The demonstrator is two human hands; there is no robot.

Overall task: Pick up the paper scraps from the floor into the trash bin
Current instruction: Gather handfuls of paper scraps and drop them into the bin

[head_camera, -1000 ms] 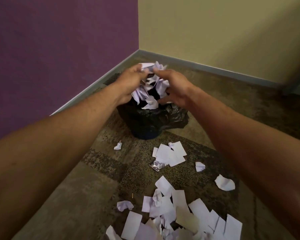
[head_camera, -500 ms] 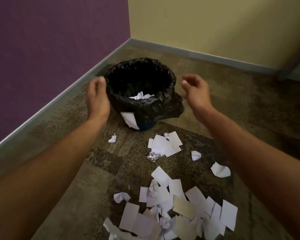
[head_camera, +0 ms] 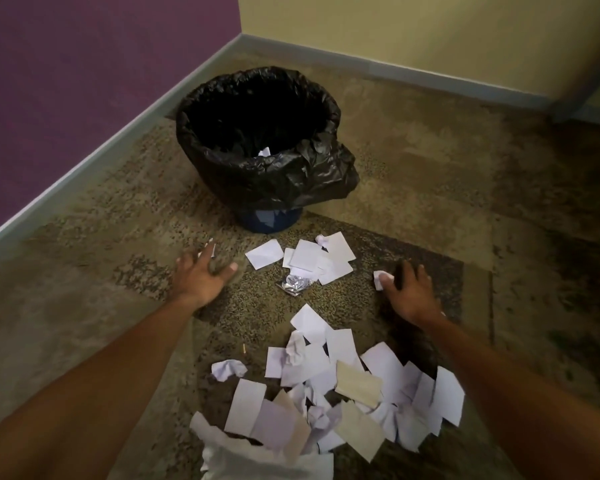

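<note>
The trash bin [head_camera: 267,168], lined with a black bag, stands near the wall corner with a white scrap [head_camera: 264,152] showing inside. Flat white paper scraps [head_camera: 312,259] lie just in front of it. A bigger heap of scraps [head_camera: 326,386] lies nearer me. My left hand [head_camera: 201,275] is low over the carpet left of the flat scraps, fingers spread and holding nothing, with a tiny scrap [head_camera: 211,250] by its fingertips. My right hand [head_camera: 409,289] is palm down to the right, one fingertip touching a crumpled scrap [head_camera: 379,279].
A crumpled foil wrapper [head_camera: 293,282] lies between my hands. A paper ball [head_camera: 227,368] sits left of the heap. One scrap [head_camera: 266,216] leans on the bin's blue base. A purple wall [head_camera: 84,81] runs left, a yellow wall [head_camera: 430,29] behind.
Both hands let a bunch of scraps go over the bin, parted, then came down to the carpet on either side of the flat scraps. One scrap fell outside, by the bin's base.
</note>
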